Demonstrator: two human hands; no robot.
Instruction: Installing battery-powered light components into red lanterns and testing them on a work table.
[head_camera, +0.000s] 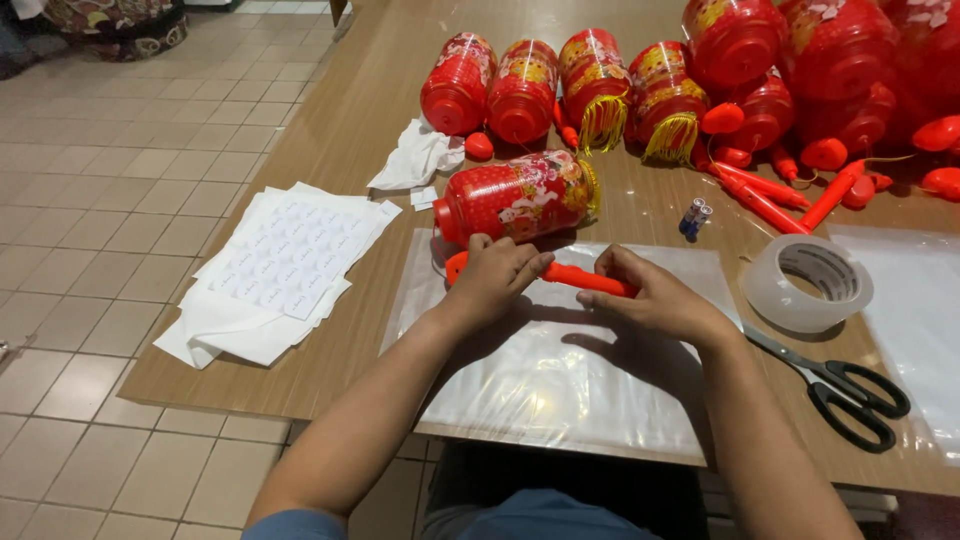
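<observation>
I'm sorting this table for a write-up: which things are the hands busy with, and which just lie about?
In hand:
left hand and right hand grip the orange handle stick
red lantern lying just behind it
clear plastic sheet beneath

Lying about:
tape roll
black scissors
two small batteries
white sticker sheets
crumpled tissue
row of lanterns

Tape roll (809, 283), black scissors (850, 390), two batteries (694, 216) (small), sticker sheets (290, 250), crumpled tissue (418, 156).

left hand (497, 272) and right hand (652, 296) both grasp orange stick (580, 277) | red lantern (518, 195) lying just beyond grip | clear plastic sheet (560, 370) under grip | tape roll (810, 283), scissors (840, 385) right of grip | white paper sheets (280, 265) left of grip
</observation>
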